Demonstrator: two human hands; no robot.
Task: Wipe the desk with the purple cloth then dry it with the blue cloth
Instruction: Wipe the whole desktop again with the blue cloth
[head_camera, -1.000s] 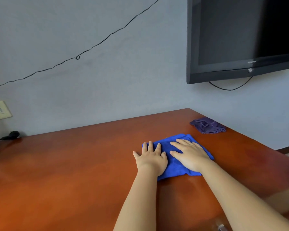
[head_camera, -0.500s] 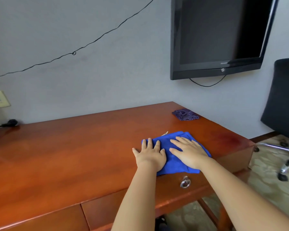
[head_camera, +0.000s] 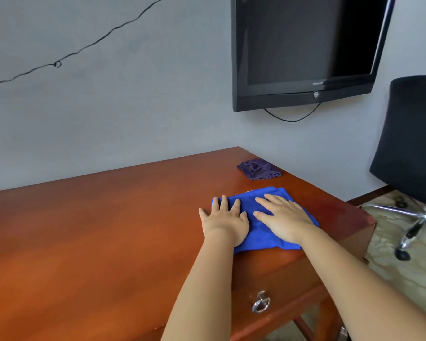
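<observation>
Both hands had stayed flat on the blue cloth point(head_camera: 261, 225) since the earlier frame — only the view shifted. Left hand point(head_camera: 225, 223) and right hand point(head_camera: 284, 217) pressed it, fingers straight and spread. Purple cloth point(head_camera: 258, 169) lay bunched at 1 o'clock near the desk point(head_camera: 96, 230) corner — well apart from them.

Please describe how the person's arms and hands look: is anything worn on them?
Both forearms are bare as far as the picture shows; no sleeves are visible. The left hand and right hand wear no gloves, and no rings, watch or bracelet can be seen.
</observation>
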